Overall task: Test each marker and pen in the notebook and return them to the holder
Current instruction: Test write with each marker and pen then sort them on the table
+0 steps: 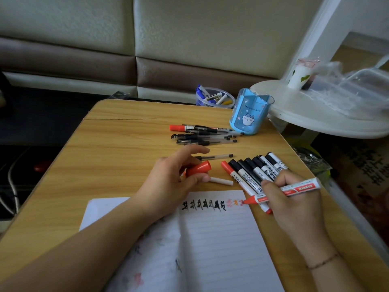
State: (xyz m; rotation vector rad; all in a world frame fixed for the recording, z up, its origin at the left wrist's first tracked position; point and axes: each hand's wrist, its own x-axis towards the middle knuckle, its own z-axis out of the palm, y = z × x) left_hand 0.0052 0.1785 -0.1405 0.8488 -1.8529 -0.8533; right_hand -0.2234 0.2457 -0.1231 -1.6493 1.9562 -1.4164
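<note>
So the red marker (294,189) is in the right hand (294,199), fingers wrapped around the barrel, tip down on the top line of the open notebook (219,234), right at the end of a row of black and faint red scribbles (210,205). The notebook sits at the 6 o'clock edge of the wooden worktop (126,131). The left hand (174,182) is parked on the top of the page, pinching the marker's red cap (199,169) between thumb and fingers.

Just beside the right hand, around 3 o'clock, a row of capped markers (252,169) lies side by side, mostly black caps, one red. A small white stick (222,181) lies next to the left thumb, can't tell what it is. One clear gel pen (216,157) pokes out from behind the left fingers, and a loose pile of gel pens (206,133) is further back at 12 o'clock. The blue cartoon-cat pen holder (249,112) stands at 1 o'clock, touching that pile's ends. Behind it, off the worktop, a clear tub (214,97) holds more markers.
</note>
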